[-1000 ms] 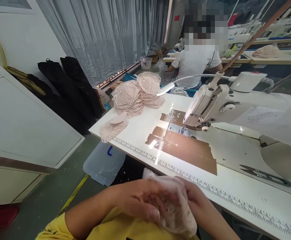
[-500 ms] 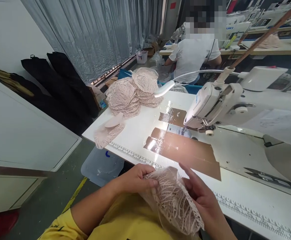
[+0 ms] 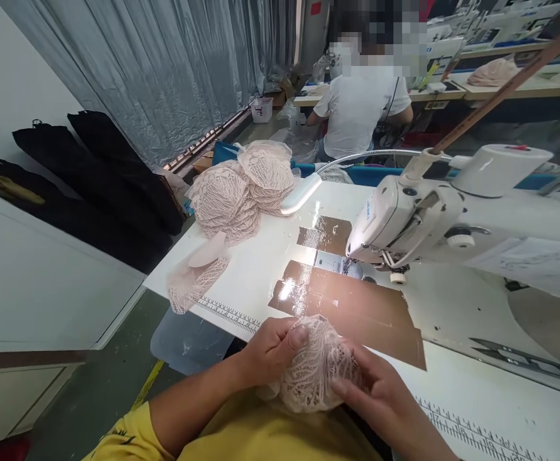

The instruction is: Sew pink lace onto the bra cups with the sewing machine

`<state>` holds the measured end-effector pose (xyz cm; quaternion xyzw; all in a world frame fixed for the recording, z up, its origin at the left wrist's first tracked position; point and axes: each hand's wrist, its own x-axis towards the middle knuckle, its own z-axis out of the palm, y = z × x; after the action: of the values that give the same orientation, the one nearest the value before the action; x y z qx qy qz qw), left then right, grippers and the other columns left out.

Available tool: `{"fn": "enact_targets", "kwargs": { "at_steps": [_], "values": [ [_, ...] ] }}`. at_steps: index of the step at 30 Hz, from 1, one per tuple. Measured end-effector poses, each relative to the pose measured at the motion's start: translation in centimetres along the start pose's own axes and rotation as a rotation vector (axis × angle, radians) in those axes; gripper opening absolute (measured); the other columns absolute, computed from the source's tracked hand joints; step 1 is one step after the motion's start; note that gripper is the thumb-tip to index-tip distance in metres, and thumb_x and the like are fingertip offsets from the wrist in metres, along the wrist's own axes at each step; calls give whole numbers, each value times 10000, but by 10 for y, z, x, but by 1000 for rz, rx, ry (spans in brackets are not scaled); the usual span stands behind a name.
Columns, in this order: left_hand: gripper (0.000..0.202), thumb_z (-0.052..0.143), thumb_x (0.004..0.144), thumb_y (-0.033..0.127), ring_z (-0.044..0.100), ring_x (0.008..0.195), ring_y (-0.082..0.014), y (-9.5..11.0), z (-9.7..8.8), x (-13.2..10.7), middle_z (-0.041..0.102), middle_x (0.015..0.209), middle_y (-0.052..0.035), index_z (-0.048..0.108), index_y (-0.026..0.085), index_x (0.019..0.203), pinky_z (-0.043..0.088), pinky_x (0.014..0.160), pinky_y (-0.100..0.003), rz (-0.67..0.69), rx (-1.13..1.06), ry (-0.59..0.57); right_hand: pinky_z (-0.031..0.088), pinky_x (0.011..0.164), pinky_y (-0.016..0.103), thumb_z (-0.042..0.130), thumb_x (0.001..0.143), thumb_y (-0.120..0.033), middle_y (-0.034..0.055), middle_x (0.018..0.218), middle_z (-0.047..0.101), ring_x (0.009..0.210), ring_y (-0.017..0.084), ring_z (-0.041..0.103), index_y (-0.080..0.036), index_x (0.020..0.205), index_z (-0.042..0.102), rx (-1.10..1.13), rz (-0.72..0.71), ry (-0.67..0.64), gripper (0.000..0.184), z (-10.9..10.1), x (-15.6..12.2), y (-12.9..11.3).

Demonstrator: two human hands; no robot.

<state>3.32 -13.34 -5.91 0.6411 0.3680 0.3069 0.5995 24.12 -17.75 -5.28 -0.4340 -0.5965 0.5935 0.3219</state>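
Between my hands, just over the table's front edge, is a beige lace bra cup (image 3: pixel 312 371), rounded and bunched. My left hand (image 3: pixel 277 349) grips its upper left side, thumb on top of the lace. On the right side, my right hand (image 3: pixel 373 387) pinches the lace between thumb and fingers; the fingertips behind it are hidden. Beyond them stands a white sewing machine (image 3: pixel 405 211), its needle area over a metal plate. Stacks of similar lace cups (image 3: pixel 225 202) sit at the table's back left, and a loose lace piece (image 3: pixel 198 272) hangs over the left edge.
Brown tape sheets (image 3: pixel 347 307) cover the table before the machine. Thread snips (image 3: pixel 527 360) lie at the right. A white lamp head (image 3: pixel 302 194) reaches over near the stacks. A clear plastic bin (image 3: pixel 188 342) is below the table. A person in a white shirt (image 3: pixel 357 109) sits beyond.
The lace cup has gone from hanging lengthwise to a rounded bundle. My right hand has moved left and closed on it. The view has shifted slightly.
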Motion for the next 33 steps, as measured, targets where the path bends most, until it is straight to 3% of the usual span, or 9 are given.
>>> {"fn": "enact_targets", "kwargs": {
  "at_steps": [6,10,14,17,20,23,25,29,33],
  "values": [
    [456,304,958,494,336,573,-91,7,-8,13,366,624,20,394,160,662,287,528,-236,53,164,-32,457,662,280,525,860,-465,26,762,595,701,175,534,-193,741,599,70,16,1,306,0,18,-2],
    [426,287,971,458,340,579,-96,4,-17,17,344,630,26,359,172,665,288,544,-241,80,258,92,474,746,305,603,816,-433,19,780,610,751,183,562,-206,807,637,199,46,61,229,-1,23,-5],
    [391,277,978,420,349,567,-101,5,-19,20,366,627,26,363,178,682,286,546,-245,96,305,58,495,748,336,654,761,-466,40,859,644,828,218,596,-217,1001,627,369,120,146,347,5,32,-8],
    [371,285,976,392,346,554,-102,8,-20,23,359,616,29,359,184,677,289,547,-246,127,358,31,490,700,314,647,768,-471,38,800,625,750,197,575,-196,880,647,271,91,101,297,5,35,-6],
    [367,289,975,377,347,537,-101,8,-21,26,350,599,33,355,188,667,287,537,-245,148,412,60,454,599,265,667,751,-474,0,674,569,626,152,513,-194,726,633,163,93,226,283,2,34,-3],
    [360,287,974,362,357,541,-102,7,-22,28,366,608,28,365,188,669,286,543,-248,157,469,72,460,664,275,698,718,-475,10,700,597,691,177,547,-204,684,648,131,77,387,278,0,34,-4],
    [343,297,971,350,351,546,-103,8,-21,29,372,616,27,375,187,679,277,550,-251,169,485,40,463,742,299,673,737,-481,26,753,621,760,204,568,-208,694,671,122,30,334,276,0,35,-6],
    [368,321,963,392,334,559,-101,11,-19,34,368,618,27,373,180,667,263,549,-249,130,371,-48,453,630,281,652,744,-517,11,648,590,643,174,526,-193,660,681,160,86,168,336,0,37,-8],
    [460,453,896,517,319,550,-92,6,-25,42,337,594,39,345,179,603,296,536,-232,-96,-99,-38,446,539,279,741,634,-530,24,596,614,565,164,535,-164,636,681,501,244,251,371,0,32,-6]
  ]
}}
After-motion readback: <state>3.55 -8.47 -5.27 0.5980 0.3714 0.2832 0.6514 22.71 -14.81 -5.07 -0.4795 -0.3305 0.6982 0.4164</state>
